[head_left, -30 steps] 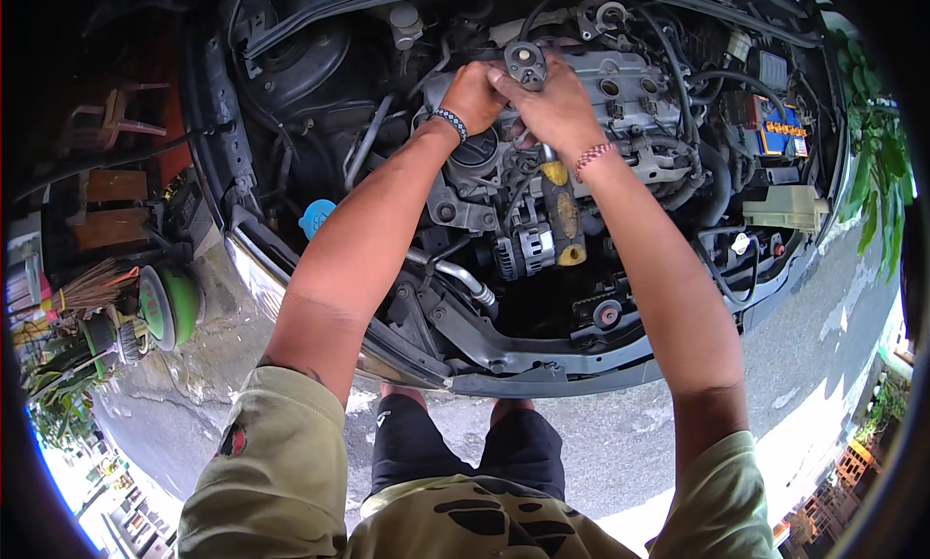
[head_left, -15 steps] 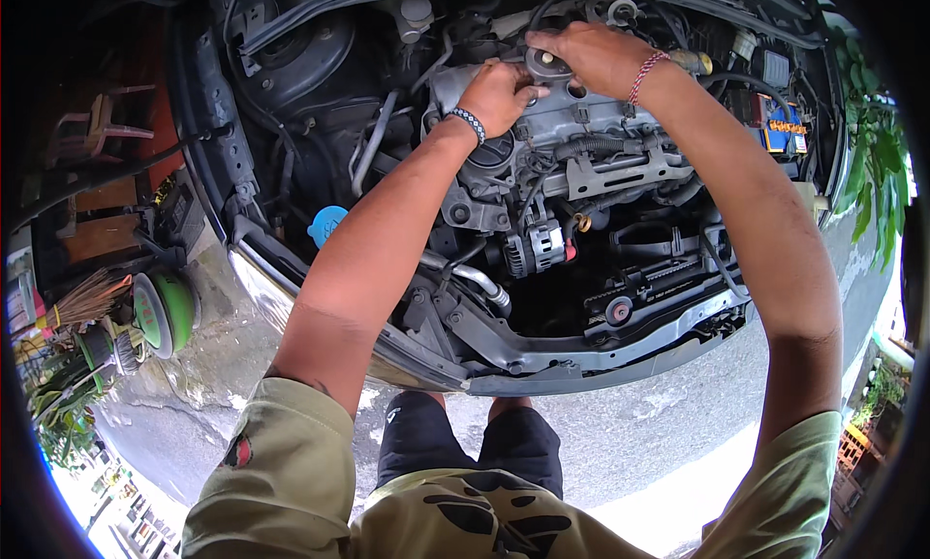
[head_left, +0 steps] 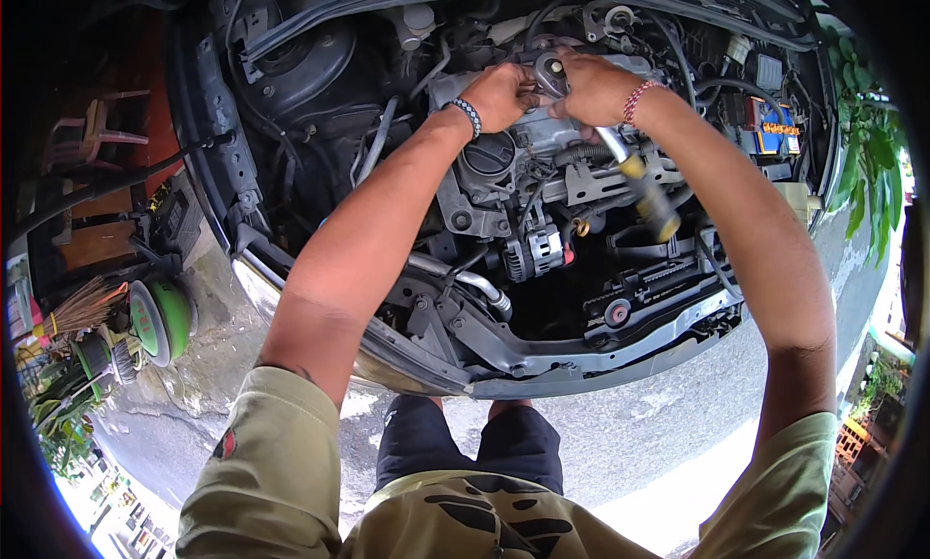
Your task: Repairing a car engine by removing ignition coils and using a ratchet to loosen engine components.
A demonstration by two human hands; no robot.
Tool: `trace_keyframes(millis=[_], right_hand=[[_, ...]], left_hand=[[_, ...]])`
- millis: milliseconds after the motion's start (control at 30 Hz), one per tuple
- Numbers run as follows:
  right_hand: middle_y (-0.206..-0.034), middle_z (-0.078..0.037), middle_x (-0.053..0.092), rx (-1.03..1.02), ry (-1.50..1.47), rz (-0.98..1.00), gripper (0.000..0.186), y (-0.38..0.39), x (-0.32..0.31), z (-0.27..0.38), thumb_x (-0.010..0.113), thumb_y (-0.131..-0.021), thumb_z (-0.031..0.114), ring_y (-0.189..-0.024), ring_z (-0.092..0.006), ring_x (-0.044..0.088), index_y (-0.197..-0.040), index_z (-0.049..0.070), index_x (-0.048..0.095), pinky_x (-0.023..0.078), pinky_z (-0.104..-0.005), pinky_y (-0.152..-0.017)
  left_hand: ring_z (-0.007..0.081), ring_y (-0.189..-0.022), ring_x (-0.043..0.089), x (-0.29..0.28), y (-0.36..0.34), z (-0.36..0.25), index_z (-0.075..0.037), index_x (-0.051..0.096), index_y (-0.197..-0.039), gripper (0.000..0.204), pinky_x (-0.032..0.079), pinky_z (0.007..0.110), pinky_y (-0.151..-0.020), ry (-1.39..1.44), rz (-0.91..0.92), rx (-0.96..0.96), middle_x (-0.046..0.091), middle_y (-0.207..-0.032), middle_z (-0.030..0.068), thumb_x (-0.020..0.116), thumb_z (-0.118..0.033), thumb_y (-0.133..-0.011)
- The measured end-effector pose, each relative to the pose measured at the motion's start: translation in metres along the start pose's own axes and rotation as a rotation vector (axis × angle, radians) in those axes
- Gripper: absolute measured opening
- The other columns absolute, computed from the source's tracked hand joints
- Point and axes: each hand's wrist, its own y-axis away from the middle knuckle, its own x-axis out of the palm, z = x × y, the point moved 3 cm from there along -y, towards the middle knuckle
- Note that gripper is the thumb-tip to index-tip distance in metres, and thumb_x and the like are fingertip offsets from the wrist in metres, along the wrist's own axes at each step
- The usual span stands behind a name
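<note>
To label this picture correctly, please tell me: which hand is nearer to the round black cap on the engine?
Left. The left hand is just beyond the round black cap, close to it; the right hand is farther away, beyond and to the right, at the ratchet head.

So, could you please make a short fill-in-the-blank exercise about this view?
1. The ratchet has a dark grip with ____ parts.
2. The red-and-white bracelet is on the person's ____ wrist.
3. The round cap just below the left hand is ____ in colour.
4. The round green object is on the picture's ____ side.

Missing words: yellow; right; black; left.
</note>
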Motion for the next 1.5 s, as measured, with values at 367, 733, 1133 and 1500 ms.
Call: trace_keyframes(millis=[367,733,1133,1500], right_hand=[[-0.095,-0.018,0.065,0.038,-0.098,-0.005,0.057,-0.011,-0.002,-0.019,0.076,-0.083,0.029,-0.077,-0.0262,0.071,-0.126,0.005,0.049,0.060,-0.0357,-0.066],[-0.070,-0.015,0.066,0.085,-0.323,-0.260,0.057,-0.006,0.010,-0.029,0.047,-0.099,0.042,-0.057,-0.0190,0.066,-0.117,-0.012,0.052,0.051,-0.0315,-0.053],[-0.075,-0.006,0.061,0.065,-0.935,-0.249,0.055,0.007,0.035,-0.051,0.056,-0.097,0.035,-0.057,-0.0114,0.056,-0.140,0.003,0.045,0.045,-0.0269,-0.048],[-0.063,-0.009,0.059,0.055,-0.791,-0.313,0.047,0.000,0.029,-0.043,0.051,-0.098,0.032,-0.051,-0.0162,0.057,-0.131,-0.002,0.051,0.048,-0.0303,-0.051]], left_hand=[[0.0351,-0.089,0.067,0.000,0.001,-0.019,0.000,0.070,-0.096,0.025,0.053,0.037,-0.079,-0.077,-0.077,-0.026,0.070,-0.092,0.0193,0.075,-0.019,-0.081],[0.0255,-0.079,0.067,-0.002,-0.012,-0.025,0.003,0.067,-0.101,0.035,0.051,0.033,-0.076,-0.199,0.099,-0.100,0.069,-0.088,0.0222,0.078,-0.023,-0.080],[0.0277,-0.067,0.068,0.005,-0.006,-0.027,-0.002,0.072,-0.099,0.031,0.052,0.033,-0.065,-0.021,0.037,-0.045,0.069,-0.076,0.0180,0.080,-0.022,-0.077],[0.0100,-0.075,0.066,0.004,-0.003,-0.018,0.003,0.069,-0.100,0.016,0.053,0.029,-0.070,0.146,-0.043,-0.056,0.074,-0.084,0.0107,0.070,-0.003,-0.085]])
